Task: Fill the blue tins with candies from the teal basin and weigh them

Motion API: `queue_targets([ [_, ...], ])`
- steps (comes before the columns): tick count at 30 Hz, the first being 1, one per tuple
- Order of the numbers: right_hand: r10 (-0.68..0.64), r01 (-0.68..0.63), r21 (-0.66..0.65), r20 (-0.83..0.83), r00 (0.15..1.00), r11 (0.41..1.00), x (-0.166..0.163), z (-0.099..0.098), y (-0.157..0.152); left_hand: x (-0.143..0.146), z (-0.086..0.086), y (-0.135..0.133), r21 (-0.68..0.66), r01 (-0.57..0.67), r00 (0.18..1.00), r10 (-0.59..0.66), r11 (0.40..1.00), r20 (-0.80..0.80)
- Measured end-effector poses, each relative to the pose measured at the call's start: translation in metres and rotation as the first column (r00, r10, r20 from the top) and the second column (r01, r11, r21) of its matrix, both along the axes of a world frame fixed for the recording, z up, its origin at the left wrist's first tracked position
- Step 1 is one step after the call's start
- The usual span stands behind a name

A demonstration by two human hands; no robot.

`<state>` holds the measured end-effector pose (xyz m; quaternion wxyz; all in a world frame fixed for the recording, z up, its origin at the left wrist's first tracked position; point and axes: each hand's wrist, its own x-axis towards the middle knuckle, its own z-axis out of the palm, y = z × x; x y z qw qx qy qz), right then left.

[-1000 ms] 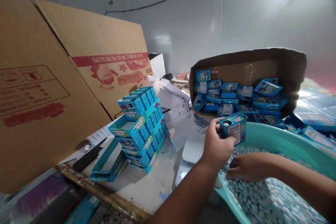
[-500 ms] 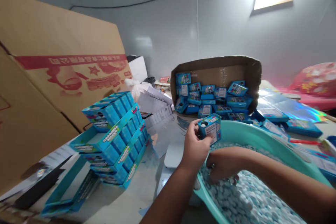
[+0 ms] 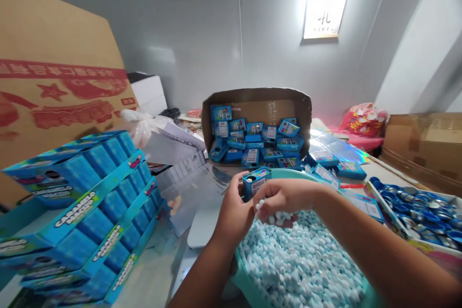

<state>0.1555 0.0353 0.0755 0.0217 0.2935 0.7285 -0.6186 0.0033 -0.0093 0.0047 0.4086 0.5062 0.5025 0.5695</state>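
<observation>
My left hand (image 3: pixel 233 214) grips a small blue candy tin (image 3: pixel 256 182) with an open hole on top, held over the near rim of a teal basin (image 3: pixel 241 279). My right hand (image 3: pixel 281 199) is closed on a handful of pale blue and white candies (image 3: pixel 276 215), raised just beside the tin. The basin is filled with a heap of the same candies (image 3: pixel 299 264).
A stack of blue display trays holding tins (image 3: pixel 83 211) stands at the left. An open cardboard box of blue tins (image 3: pixel 256 134) sits behind the basin. A white tray of blue lids (image 3: pixel 415 207) is at the right. A large printed carton (image 3: pixel 54 86) leans at the far left.
My right hand has come up out of the candy heap with a handful and moved to the tin. The view has swung to the right.
</observation>
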Motion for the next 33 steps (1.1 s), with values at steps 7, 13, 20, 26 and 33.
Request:
queue_targets([
  [7,-0.247,0.213,-0.132,-0.346,0.905,0.968,0.002,0.003,-0.001,0.002,0.0,-0.006,-0.028,0.104,0.969,-0.108,0.994,-0.221],
  [13,-0.637,0.544,-0.338,-0.489,0.596,0.768,-0.011,-0.001,0.005,0.004,0.0,-0.008,-0.003,0.169,0.92,-0.159,0.986,-0.359],
  [20,-0.738,0.654,-0.382,-0.513,0.438,0.653,-0.021,-0.015,0.012,0.002,-0.005,-0.008,-0.045,0.199,0.867,-0.198,0.979,-0.457],
  [26,-0.771,0.659,-0.442,-0.527,0.357,0.608,-0.026,-0.021,0.014,0.001,-0.009,-0.004,-0.089,0.24,0.842,-0.253,0.967,-0.477],
  [33,-0.769,0.644,-0.482,-0.575,0.277,0.593,-0.028,-0.026,0.016,0.0,-0.011,0.0,-0.073,0.28,0.863,-0.284,0.957,-0.418],
])
